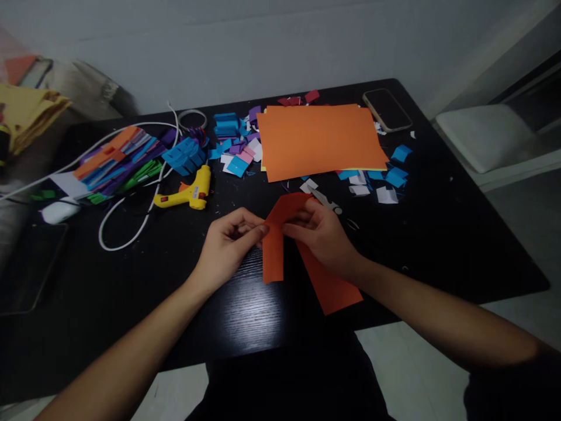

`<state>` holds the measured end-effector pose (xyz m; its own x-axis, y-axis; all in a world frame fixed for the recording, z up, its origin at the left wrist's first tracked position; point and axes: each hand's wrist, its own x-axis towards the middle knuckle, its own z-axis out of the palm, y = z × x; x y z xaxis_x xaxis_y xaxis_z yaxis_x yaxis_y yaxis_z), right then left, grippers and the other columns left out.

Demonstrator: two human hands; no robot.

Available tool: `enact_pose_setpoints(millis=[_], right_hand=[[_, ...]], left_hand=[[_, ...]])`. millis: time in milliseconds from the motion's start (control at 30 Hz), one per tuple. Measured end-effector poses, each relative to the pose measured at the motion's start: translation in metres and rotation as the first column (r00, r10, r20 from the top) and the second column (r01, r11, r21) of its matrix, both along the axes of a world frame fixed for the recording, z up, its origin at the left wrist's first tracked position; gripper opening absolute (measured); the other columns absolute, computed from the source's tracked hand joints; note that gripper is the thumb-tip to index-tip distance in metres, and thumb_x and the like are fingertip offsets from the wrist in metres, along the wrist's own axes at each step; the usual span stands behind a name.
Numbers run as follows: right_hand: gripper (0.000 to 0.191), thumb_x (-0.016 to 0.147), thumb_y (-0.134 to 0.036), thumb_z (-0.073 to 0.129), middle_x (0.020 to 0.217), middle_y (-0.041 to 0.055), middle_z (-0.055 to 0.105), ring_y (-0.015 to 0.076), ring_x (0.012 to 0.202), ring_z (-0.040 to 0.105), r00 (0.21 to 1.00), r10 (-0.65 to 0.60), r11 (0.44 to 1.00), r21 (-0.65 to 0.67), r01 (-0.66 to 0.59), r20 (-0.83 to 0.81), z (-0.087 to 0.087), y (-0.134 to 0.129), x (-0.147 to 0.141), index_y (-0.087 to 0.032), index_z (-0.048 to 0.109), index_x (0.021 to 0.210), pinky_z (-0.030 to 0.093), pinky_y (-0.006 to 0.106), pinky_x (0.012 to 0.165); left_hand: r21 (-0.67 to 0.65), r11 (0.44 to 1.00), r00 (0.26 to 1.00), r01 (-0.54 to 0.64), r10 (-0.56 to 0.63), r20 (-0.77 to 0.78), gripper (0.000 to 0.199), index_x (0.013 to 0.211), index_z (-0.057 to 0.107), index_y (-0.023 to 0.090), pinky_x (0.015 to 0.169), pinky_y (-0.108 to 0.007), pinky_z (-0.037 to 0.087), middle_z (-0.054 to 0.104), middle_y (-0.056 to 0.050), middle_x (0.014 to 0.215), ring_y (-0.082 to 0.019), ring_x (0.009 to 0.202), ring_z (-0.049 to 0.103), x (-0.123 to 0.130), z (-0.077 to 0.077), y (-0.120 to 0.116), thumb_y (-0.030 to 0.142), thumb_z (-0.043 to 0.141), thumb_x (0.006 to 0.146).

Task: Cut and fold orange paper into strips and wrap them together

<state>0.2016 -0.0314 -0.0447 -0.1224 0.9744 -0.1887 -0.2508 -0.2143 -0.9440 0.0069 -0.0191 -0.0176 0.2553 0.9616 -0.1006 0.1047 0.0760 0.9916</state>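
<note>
Between my hands is an orange paper strip (274, 254), bent over at the top, with one end hanging down toward me. My left hand (232, 238) pinches its left edge between thumb and fingers. On the other side my right hand (322, 234) grips the strip near the bend, its fingertips partly behind the paper. Under my right hand and wrist a wider orange paper piece (335, 289) slants toward the table's front edge; whether it joins the strip is hidden. Just beyond my right hand lie scissors (326, 202), partly covered.
Stacked orange sheets (322, 140) lie at the back among small paper scraps (239, 166). A yellow glue gun (188, 193) and white cable (103, 234) are at left, near bundled coloured strips (118, 158). A phone (387, 110) lies back right, a dark tablet-like device (30, 269) far left.
</note>
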Motion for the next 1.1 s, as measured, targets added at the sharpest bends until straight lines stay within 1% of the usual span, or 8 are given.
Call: enact_pose_setpoints(millis=[133, 333, 400, 500, 633, 733, 933, 1100], right_hand=[[0.041, 0.071, -0.034, 0.093, 0.104, 0.0045, 0.078, 0.023, 0.103, 0.076, 0.999, 0.034, 0.999, -0.015, -0.034, -0.013, 0.001, 0.0, -0.0004, -0.022, 0.069, 0.101, 0.06, 0.042, 0.1], [0.039, 0.071, -0.032, 0.092, 0.095, 0.0022, 0.078, 0.0219, 0.096, 0.076, 1.0, -0.014, 0.999, -0.046, 0.014, 0.01, 0.0041, -0.0004, 0.0016, -0.023, 0.068, 0.1, 0.061, 0.042, 0.097], [0.037, 0.072, -0.031, 0.091, 0.093, 0.0015, 0.077, 0.0209, 0.094, 0.076, 1.0, -0.017, 0.999, -0.042, 0.018, 0.018, 0.0045, -0.0006, 0.0018, -0.023, 0.068, 0.1, 0.061, 0.041, 0.096], [0.035, 0.073, -0.031, 0.09, 0.096, 0.0026, 0.077, 0.021, 0.097, 0.075, 1.0, -0.01, 0.999, -0.03, 0.01, 0.006, 0.0036, -0.0006, 0.0013, -0.022, 0.069, 0.1, 0.061, 0.041, 0.096], [0.039, 0.07, -0.033, 0.093, 0.099, 0.0036, 0.077, 0.0216, 0.099, 0.074, 1.0, -0.008, 1.0, 0.0, 0.008, 0.024, 0.0002, 0.0001, 0.0005, -0.022, 0.069, 0.099, 0.06, 0.041, 0.097], [0.04, 0.069, -0.032, 0.094, 0.1, 0.0037, 0.077, 0.0216, 0.1, 0.074, 1.0, -0.005, 1.0, 0.0, 0.005, 0.03, -0.0003, 0.0002, 0.0004, -0.022, 0.069, 0.099, 0.059, 0.041, 0.098], [0.035, 0.072, -0.029, 0.091, 0.096, 0.0023, 0.078, 0.0214, 0.098, 0.076, 1.0, -0.01, 1.0, 0.005, 0.01, 0.027, 0.0033, -0.0006, 0.0014, -0.023, 0.068, 0.098, 0.061, 0.04, 0.096], [0.035, 0.072, -0.032, 0.091, 0.092, 0.002, 0.076, 0.0201, 0.093, 0.075, 0.999, -0.024, 1.0, 0.021, 0.023, 0.047, 0.0023, -0.0008, -0.0007, -0.023, 0.068, 0.097, 0.062, 0.037, 0.09]], left_hand=[[0.002, 1.0, 1.0, 0.012, -0.012, -0.019, 0.016, 0.079, 0.073, 0.017, 0.056, -0.023, 0.048, 0.069, 0.001, 0.063, -0.012, 0.056, 0.061, 0.0017, 0.0, -0.0005, 0.03, 0.082, 0.082], [0.005, 1.0, 1.0, 0.0, 0.0, -0.013, 0.016, 0.076, 0.072, 0.017, 0.059, -0.023, 0.049, 0.07, 0.0, 0.064, -0.013, 0.059, 0.063, -0.0002, 0.0023, 0.0002, 0.029, 0.08, 0.082], [-0.002, 1.0, 1.0, 0.001, -0.001, 0.004, 0.014, 0.076, 0.072, 0.017, 0.059, -0.022, 0.049, 0.07, 0.0, 0.064, -0.012, 0.059, 0.063, -0.0009, 0.0021, 0.0003, 0.027, 0.08, 0.083], [-0.013, 1.0, 1.0, -0.002, 0.003, 0.02, 0.012, 0.079, 0.073, 0.017, 0.06, -0.023, 0.049, 0.071, 0.0, 0.066, -0.012, 0.061, 0.063, -0.0011, 0.0009, 0.0001, 0.027, 0.08, 0.082], [-0.01, 1.0, 1.0, -0.004, 0.004, -0.002, 0.014, 0.079, 0.073, 0.017, 0.06, -0.023, 0.047, 0.069, 0.0, 0.065, -0.012, 0.06, 0.062, -0.0002, -0.0003, -0.0001, 0.028, 0.08, 0.082], [-0.006, 1.0, 1.0, -0.002, 0.001, -0.016, 0.014, 0.079, 0.073, 0.017, 0.059, -0.023, 0.046, 0.068, 0.001, 0.064, -0.012, 0.059, 0.06, 0.0001, 0.0002, 0.0, 0.029, 0.081, 0.081], [-0.011, 1.0, 1.0, 0.005, -0.005, -0.003, 0.011, 0.084, 0.076, 0.017, 0.063, -0.026, 0.05, 0.072, -0.002, 0.07, -0.015, 0.065, 0.064, -0.0011, 0.002, 0.0004, 0.029, 0.076, 0.083], [-0.018, 1.0, 1.0, -0.008, 0.008, 0.01, 0.012, 0.082, 0.073, 0.017, 0.063, -0.024, 0.049, 0.069, 0.0, 0.07, -0.012, 0.064, 0.06, 0.0002, -0.0009, -0.0002, 0.028, 0.079, 0.081]])
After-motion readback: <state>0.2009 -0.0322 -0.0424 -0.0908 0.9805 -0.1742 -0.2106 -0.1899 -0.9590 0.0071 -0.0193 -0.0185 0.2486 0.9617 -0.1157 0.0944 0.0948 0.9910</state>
